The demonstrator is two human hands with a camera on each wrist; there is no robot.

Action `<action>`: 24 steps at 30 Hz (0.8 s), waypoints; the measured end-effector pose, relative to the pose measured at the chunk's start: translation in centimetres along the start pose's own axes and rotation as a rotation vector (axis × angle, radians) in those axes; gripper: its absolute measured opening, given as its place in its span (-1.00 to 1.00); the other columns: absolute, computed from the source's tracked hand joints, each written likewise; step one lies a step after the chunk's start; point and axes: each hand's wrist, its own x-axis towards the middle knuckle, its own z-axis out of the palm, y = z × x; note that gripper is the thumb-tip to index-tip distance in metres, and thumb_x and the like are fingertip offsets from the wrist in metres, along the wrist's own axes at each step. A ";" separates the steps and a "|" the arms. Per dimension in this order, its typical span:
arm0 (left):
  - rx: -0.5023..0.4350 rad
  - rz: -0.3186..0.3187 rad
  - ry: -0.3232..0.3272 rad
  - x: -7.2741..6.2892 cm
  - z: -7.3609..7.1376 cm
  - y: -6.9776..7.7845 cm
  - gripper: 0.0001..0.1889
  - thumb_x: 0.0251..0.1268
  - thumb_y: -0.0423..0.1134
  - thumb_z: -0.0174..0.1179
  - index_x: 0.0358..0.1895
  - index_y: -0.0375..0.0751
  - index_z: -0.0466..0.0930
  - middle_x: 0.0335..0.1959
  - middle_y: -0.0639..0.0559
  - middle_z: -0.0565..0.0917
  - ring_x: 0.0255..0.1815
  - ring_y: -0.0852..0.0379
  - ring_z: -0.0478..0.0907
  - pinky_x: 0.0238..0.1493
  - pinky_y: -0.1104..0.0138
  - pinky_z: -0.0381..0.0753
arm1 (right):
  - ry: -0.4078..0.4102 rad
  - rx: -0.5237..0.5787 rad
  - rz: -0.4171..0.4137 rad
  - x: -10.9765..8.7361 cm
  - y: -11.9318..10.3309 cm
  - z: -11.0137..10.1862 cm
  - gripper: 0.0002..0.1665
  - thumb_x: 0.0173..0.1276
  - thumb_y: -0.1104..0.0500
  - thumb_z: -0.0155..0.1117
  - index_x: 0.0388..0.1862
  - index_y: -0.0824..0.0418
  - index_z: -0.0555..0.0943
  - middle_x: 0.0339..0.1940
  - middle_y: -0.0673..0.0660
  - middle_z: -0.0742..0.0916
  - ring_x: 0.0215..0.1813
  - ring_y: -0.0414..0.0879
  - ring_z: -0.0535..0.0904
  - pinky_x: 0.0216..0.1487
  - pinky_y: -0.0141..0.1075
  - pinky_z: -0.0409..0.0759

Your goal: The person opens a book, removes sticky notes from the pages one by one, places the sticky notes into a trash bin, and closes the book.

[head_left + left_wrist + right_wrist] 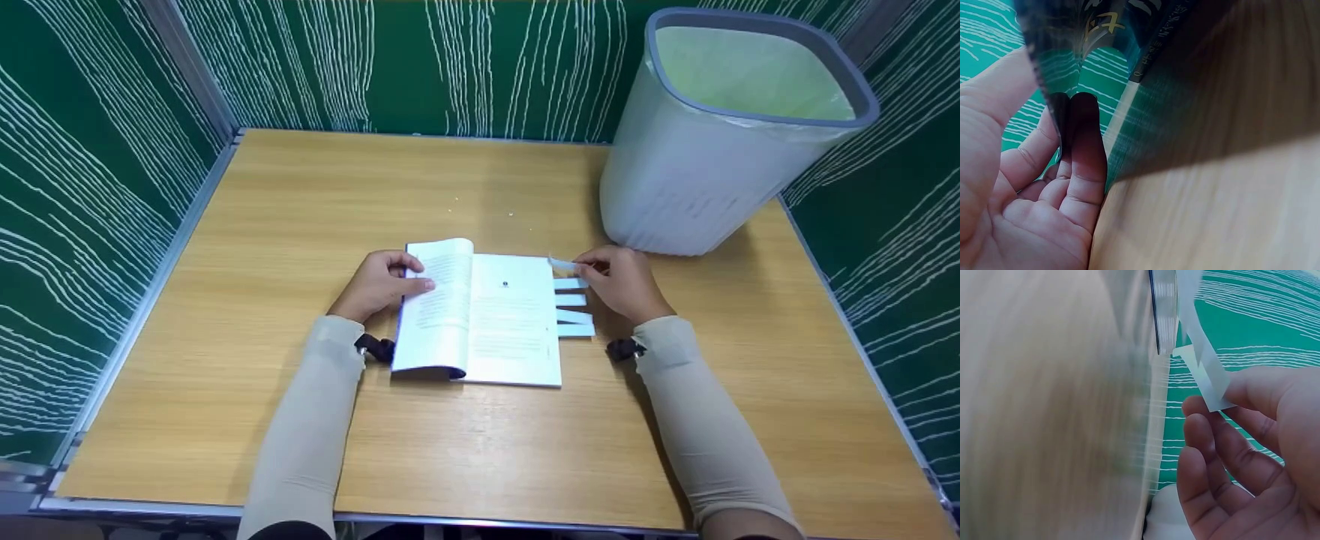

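Observation:
An open book (514, 330) lies on the table, its left-hand pages curving up from the spine. My left hand (379, 285) holds the left side, thumb on the page and fingers behind the dark, glossy cover (1109, 28). At the right edge, my right hand (622, 281) pinches the end of a pale paper strip (1202, 368) between thumb and finger, near the book's upper right corner. Below it, several similar paper strips (571, 300) stick out from the page edge. In the right wrist view the pinched strip runs up beside the book's page block (1166, 312).
A tall white trash bin (682, 172) with a grey rim and a pale liner stands at the back right, just behind my right hand. Green panels with white lines (405, 67) border the wooden table (337, 187) at the back and sides. Tiny pale specks lie beyond the book.

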 end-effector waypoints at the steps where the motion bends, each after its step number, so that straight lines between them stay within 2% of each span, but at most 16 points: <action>1: 0.004 0.000 0.001 0.0 0.0 0.0 -0.56 0.01 -0.15 0.65 -0.10 -0.24 0.68 -0.35 -0.02 0.60 -0.38 0.15 0.47 -0.46 0.45 0.46 | 0.001 -0.001 0.001 0.0 0.0 0.0 -0.85 0.48 0.10 0.37 -0.11 0.08 0.82 -0.19 0.02 0.80 -0.26 -0.08 0.63 -0.31 -0.25 0.61; 14: 0.002 -0.005 -0.004 -0.2 0.1 0.3 -0.56 0.00 -0.13 0.65 -0.10 -0.19 0.68 -0.31 -0.03 0.60 -0.33 0.13 0.49 -0.42 0.43 0.49 | 0.033 -0.001 -0.014 -0.2 -0.2 -0.6 -0.77 0.52 0.02 0.32 -0.04 0.09 0.80 -0.21 0.00 0.80 -0.28 -0.08 0.59 -0.33 -0.27 0.57; 20: -0.011 -0.019 -0.002 -0.2 0.1 0.1 -0.56 -0.01 -0.14 0.66 -0.11 -0.19 0.67 -0.31 -0.03 0.60 -0.37 0.14 0.48 -0.47 0.43 0.48 | 0.057 -0.012 -0.016 -0.4 -0.5 -1.6 -0.77 0.51 -0.02 0.33 -0.04 0.06 0.78 -0.22 0.00 0.78 -0.29 -0.08 0.56 -0.34 -0.33 0.56; 24: -0.016 -0.016 0.002 -0.2 0.0 0.1 -0.56 -0.01 -0.15 0.66 -0.11 -0.20 0.68 -0.34 -0.02 0.61 -0.40 0.16 0.48 -0.49 0.43 0.48 | 0.104 -0.016 -0.033 -0.1 -1.2 -2.6 -0.80 0.48 0.00 0.38 -0.10 0.08 0.77 -0.26 0.01 0.78 -0.31 -0.07 0.56 -0.34 -0.39 0.54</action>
